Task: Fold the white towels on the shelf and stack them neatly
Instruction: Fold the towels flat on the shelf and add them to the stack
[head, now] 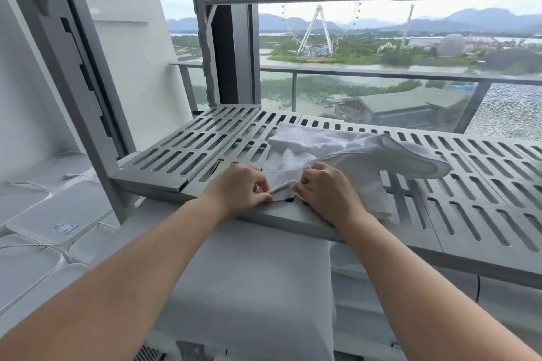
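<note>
Head: L hand [239, 189] & R hand [325, 192] pinch towel [316, 149] edge on shelf [469, 199].

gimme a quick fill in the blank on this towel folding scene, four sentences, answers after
1. The white towel lies crumpled on the grey slotted ____.
2. The left hand and right hand both pinch the ____ at its near edge.
3. Clear lidded boxes sit lower down on the person's ____ side.
4. Beyond the balcony railing stands a white Ferris ____.
Missing words: shelf; towel; left; wheel.
</note>
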